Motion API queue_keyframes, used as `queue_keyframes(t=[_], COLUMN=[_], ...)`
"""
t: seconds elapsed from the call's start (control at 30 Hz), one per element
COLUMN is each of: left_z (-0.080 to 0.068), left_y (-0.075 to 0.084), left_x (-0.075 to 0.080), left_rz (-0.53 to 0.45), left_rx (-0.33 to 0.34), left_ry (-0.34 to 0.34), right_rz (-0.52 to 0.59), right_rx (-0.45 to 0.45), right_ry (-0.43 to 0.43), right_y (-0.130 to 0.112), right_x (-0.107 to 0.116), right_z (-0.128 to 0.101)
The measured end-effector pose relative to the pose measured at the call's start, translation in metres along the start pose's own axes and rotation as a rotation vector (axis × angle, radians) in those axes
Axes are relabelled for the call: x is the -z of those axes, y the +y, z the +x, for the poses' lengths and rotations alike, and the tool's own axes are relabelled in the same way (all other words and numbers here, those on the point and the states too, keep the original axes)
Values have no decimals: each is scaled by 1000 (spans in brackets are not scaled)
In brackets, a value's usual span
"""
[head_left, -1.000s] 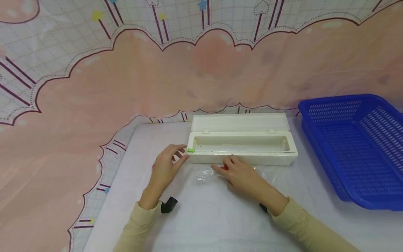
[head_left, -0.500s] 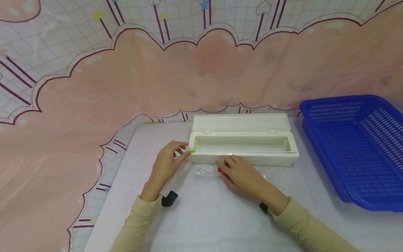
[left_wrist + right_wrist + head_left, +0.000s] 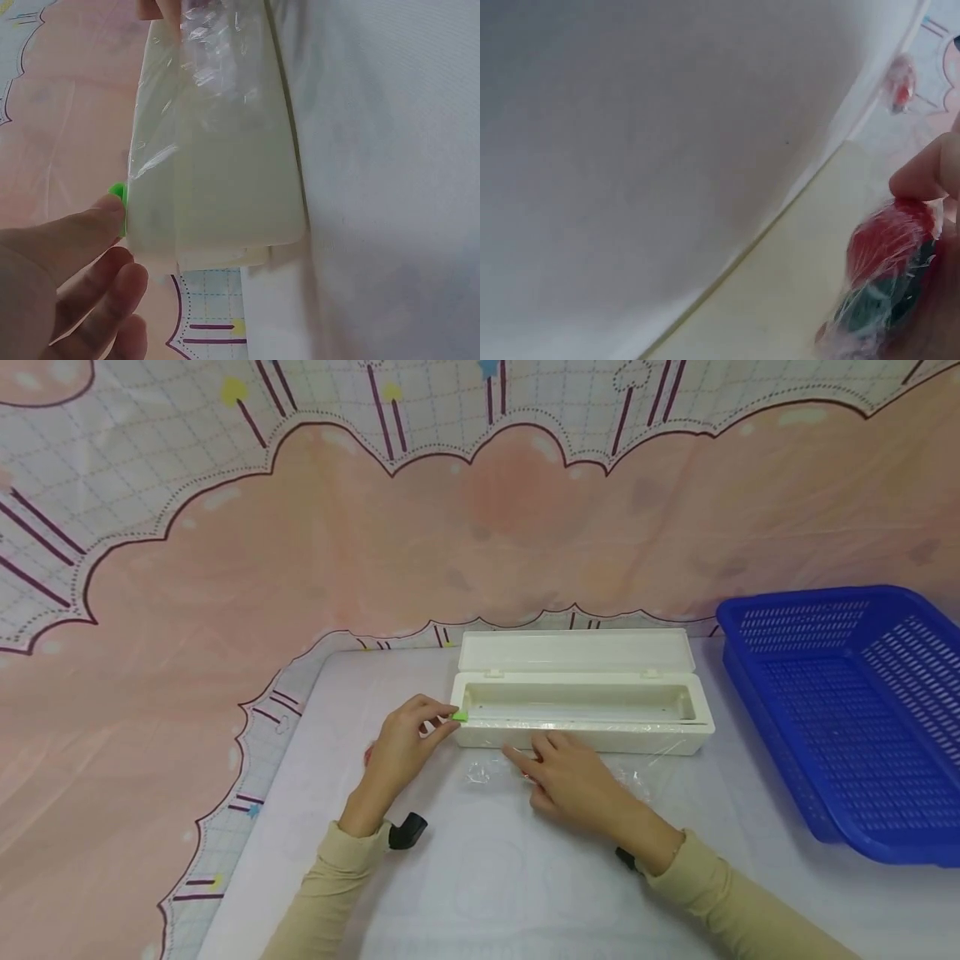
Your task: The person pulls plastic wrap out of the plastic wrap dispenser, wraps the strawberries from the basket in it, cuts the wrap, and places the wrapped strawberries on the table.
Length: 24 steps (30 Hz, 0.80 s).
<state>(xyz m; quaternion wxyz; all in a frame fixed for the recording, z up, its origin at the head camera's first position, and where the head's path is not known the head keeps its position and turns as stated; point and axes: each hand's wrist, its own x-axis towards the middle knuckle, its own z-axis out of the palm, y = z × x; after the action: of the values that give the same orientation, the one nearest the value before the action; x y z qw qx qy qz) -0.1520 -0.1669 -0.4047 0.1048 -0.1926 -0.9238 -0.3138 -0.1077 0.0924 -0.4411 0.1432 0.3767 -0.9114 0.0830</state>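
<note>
A long white cling film dispenser (image 3: 585, 742) lies across the table, its lid (image 3: 577, 652) raised. My left hand (image 3: 403, 745) is at its left end, thumb and finger pinching the small green slide cutter (image 3: 461, 717); the thumb presses on this slider (image 3: 118, 189) in the left wrist view. Clear film (image 3: 214, 56) drapes over the dispenser's front. My right hand (image 3: 577, 781) is at the front middle, index finger pointing left. In the right wrist view its fingers hold a red and dark green thing (image 3: 889, 259) wrapped in film, of a kind I cannot tell.
A blue plastic basket (image 3: 840, 852) stands at the right. Another red film-wrapped thing (image 3: 900, 82) lies on the left part of the table, mostly hidden by the left hand in the head view. A patterned curtain (image 3: 375, 552) hangs behind the white table (image 3: 480, 893).
My left hand has moved slightly right onto the green slide cutter and now pinches it. The right hand's index finger lifted off the red thing, curled, then stretched left again.
</note>
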Motion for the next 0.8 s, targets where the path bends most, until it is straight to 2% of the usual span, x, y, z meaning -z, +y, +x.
queue_keyframes(t=[0.2,0.5,0.67,0.8], left_z=[4,8,15,23], left_y=[3,6,13,21], left_x=[-2,-5,-11,-18], left_rz=[2,-12,-8,9], left_rx=[-10,-40,-55,-110], left_ry=[1,16,-31,-90], right_rz=[-53,-27,-9,8], right_rx=[23,11,18,34], right_ry=[6,-21,-31,-27], right_y=[-3,-3,-1,0], right_x=[-1,-1,-2,-2], right_z=[1,1,0,-1])
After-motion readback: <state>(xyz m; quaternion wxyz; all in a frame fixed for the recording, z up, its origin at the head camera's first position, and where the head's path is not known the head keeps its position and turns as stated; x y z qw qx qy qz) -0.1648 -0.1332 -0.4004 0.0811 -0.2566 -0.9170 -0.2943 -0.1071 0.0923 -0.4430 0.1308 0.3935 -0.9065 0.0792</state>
